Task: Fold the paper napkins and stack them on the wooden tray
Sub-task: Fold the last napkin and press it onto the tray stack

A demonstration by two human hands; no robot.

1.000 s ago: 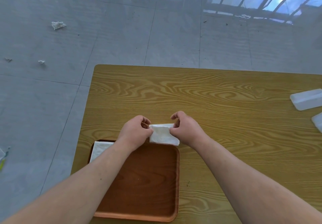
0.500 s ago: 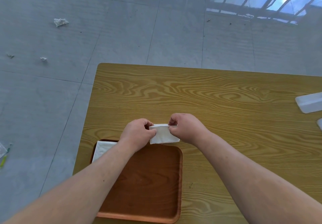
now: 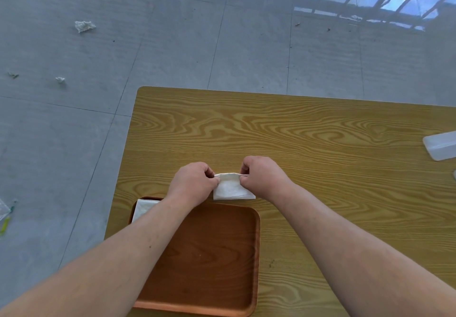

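A small white napkin (image 3: 230, 188), folded over at its far edge, lies just beyond the reddish wooden tray (image 3: 212, 255). Another folded napkin (image 3: 142, 208) sits in the tray's far-left corner.

I see bright, even daylight. Window glare reflects off glossy floor (image 3: 222, 33) at top. Soft, faint shadows under hands. Wide-angle bending at edges. Focus sharp throughout, no blur.

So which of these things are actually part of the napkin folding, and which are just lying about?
Part of the job:
- small white paper napkin, pinched by left hand and right hand
- folded white napkin in the tray corner
- reddish-brown wooden tray

Lying about:
- translucent white plastic container at the table's right edge
- crumpled paper scraps on the grey floor
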